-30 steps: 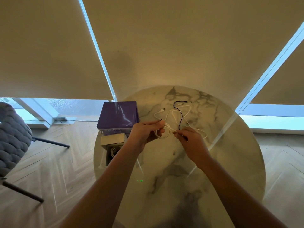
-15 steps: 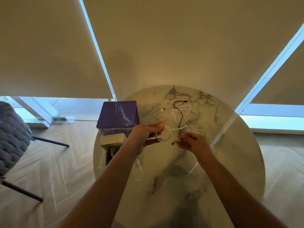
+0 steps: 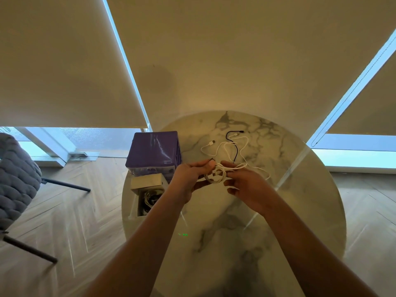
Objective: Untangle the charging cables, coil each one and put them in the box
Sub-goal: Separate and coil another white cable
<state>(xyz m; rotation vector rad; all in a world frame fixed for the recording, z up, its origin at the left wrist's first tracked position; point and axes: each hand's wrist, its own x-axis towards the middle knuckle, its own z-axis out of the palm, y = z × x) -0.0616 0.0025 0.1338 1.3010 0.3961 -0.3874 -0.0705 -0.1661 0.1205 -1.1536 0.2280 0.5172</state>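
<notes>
Both hands are working over the round marble table (image 3: 289,211). Left hand (image 3: 190,179) is gripping a small coil of white cable (image 3: 216,175), fingers curled round it. Right hand (image 3: 246,185) is pinching the same cable just beside the coil. Rest of the white cable is trailing away on the tabletop, tangled w/ a black cable (image 3: 235,148). Open box (image 3: 147,198) is sitting at the table's left edge, prob. w/ cables already inside, next to a purple box (image 3: 154,151).
</notes>
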